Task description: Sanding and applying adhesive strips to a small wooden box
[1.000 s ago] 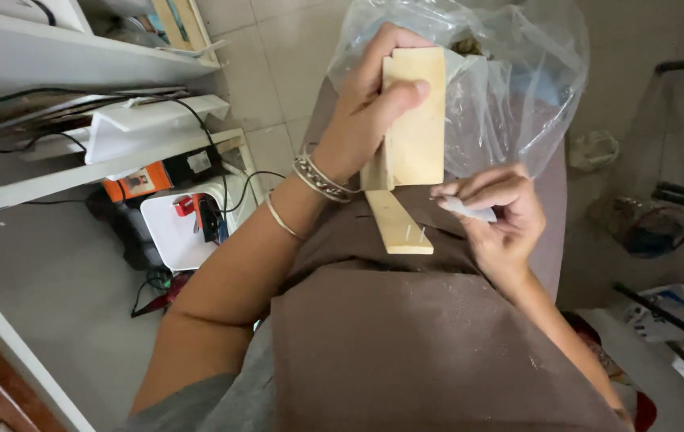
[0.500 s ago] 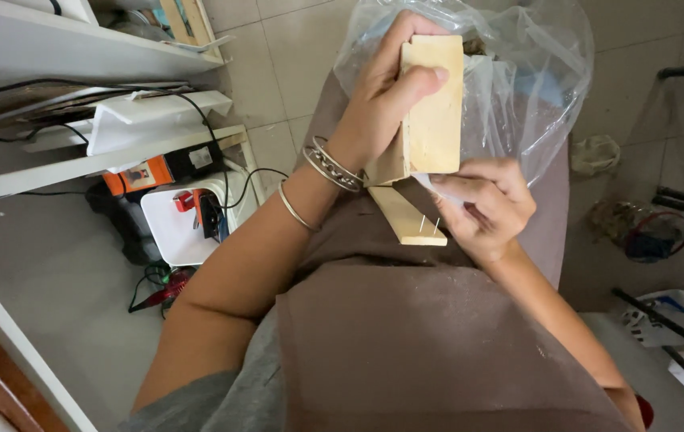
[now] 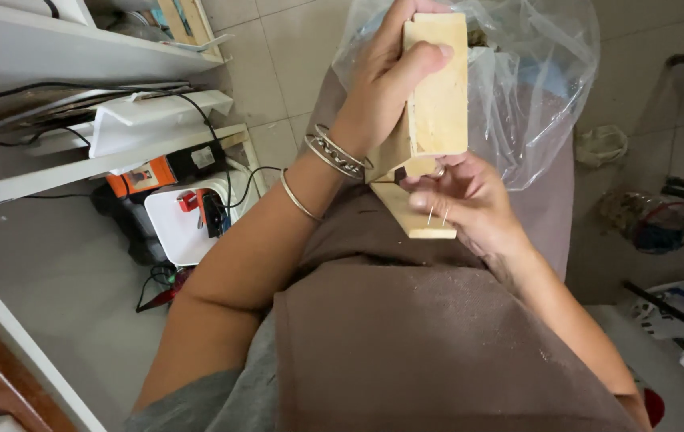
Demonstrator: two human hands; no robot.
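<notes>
My left hand (image 3: 386, 80) grips a pale wooden block (image 3: 440, 88), holding it upright over my lap, thumb across its front face. Bracelets ring that wrist. A second, flat piece of pale wood (image 3: 414, 212) lies under it on my brown apron (image 3: 438, 336). My right hand (image 3: 462, 200) sits just below the block, fingers pinched on what look like a few thin nails (image 3: 438, 214) whose ends show between the fingertips. A clear plastic bag (image 3: 534, 88) lies open behind the block.
White shelves (image 3: 78, 120) with cables stand at the left. Below them on the tiled floor sit a white box (image 3: 182, 220) and an orange-and-black device (image 3: 162, 168). A bowl-like object (image 3: 654, 224) and dark rods (image 3: 678, 308) are at the right.
My left hand has lifted the block slightly higher. My right hand has moved up under the block's lower edge, and thin nails now show between its fingers.
</notes>
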